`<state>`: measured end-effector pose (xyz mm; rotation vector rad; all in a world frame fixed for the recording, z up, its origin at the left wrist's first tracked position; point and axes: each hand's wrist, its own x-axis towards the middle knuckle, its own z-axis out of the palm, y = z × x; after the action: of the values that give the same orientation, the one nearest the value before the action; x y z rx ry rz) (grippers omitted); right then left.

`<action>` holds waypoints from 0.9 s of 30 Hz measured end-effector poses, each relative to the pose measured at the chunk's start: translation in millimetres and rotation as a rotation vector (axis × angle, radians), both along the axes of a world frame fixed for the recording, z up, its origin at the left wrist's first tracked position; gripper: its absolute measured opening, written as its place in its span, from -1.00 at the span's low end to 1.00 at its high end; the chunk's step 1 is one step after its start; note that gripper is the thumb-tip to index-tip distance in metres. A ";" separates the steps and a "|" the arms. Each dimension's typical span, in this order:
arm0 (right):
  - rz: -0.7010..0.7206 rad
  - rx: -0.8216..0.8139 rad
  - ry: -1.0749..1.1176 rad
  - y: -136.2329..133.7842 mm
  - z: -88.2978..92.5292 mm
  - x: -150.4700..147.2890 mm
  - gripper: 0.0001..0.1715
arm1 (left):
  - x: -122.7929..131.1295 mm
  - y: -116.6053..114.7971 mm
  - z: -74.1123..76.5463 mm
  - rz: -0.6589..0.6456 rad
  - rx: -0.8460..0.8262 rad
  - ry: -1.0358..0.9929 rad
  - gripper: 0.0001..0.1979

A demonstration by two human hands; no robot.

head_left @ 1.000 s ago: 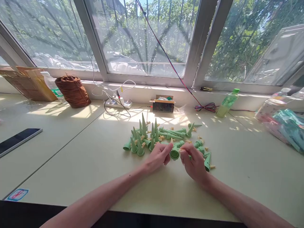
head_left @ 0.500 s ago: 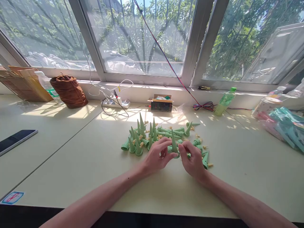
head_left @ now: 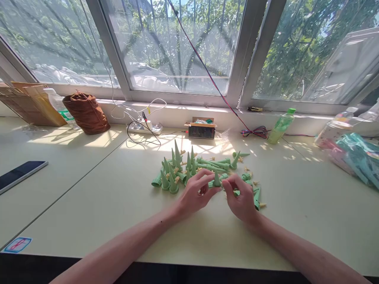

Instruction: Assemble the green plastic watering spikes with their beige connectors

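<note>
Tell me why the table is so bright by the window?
Head view: sun through the window throws bright patches and shadows on the far table; the green cone between left hand and right hand looks sharp; wide lens bends the frames.

The cone [head_left: 216, 180] and the pile of cones [head_left: 177, 171] are smooth, matt green plastic. The table [head_left: 118, 205] is pale, smooth and faintly glossy. The bag [head_left: 86, 112] is wrinkled brown cloth, the phone [head_left: 20, 173] glossy black glass, the bottle [head_left: 280, 127] clear plastic, and the window frame [head_left: 247, 55] grey metal.
</note>
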<state>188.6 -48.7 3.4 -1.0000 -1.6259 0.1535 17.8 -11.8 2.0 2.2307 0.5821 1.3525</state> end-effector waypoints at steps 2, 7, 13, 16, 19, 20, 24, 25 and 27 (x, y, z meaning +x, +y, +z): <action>-0.017 -0.006 -0.014 0.2 -0.4 0.0 -0.72 | 0.1 0.4 0.0 0.016 0.012 -0.015 -0.80; -0.033 -0.025 -0.063 0.8 -0.3 0.2 -0.69 | -0.2 1.2 0.6 0.047 0.046 -0.019 -0.80; -0.063 -0.025 -0.087 1.6 0.7 -0.4 -0.60 | -0.4 -0.7 0.3 0.063 0.148 0.010 -0.73; -0.059 -0.058 -0.057 1.0 0.7 -1.3 -0.59 | 0.9 -1.9 0.0 0.073 0.152 0.020 -0.74; -0.100 -0.076 0.004 0.4 -1.3 -1.0 -0.58 | 3.0 -2.8 0.5 0.100 0.096 -0.002 -0.79; -0.118 -0.075 0.031 0.4 -2.5 -0.4 -0.59 | 3.6 -2.9 1.3 0.109 0.055 -0.019 -0.81; -0.141 -0.057 0.119 0.8 -6.9 2.2 -0.66 | 4.4 -2.5 6.9 0.136 -0.082 -0.037 -0.68; -0.119 -0.054 0.119 0.7 -7.3 2.4 -0.68 | 4.1 -2.3 8.5 0.113 -0.113 -0.018 -0.58; -0.050 -0.053 0.084 0.0 -7.0 2.0 -0.71 | 3.3 -2.3 10.8 0.032 -0.201 0.020 -0.43</action>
<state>190.6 -48.7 -3.6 -1.0599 -1.5254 0.2027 21.1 -14.1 12.9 2.0834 0.7301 1.2306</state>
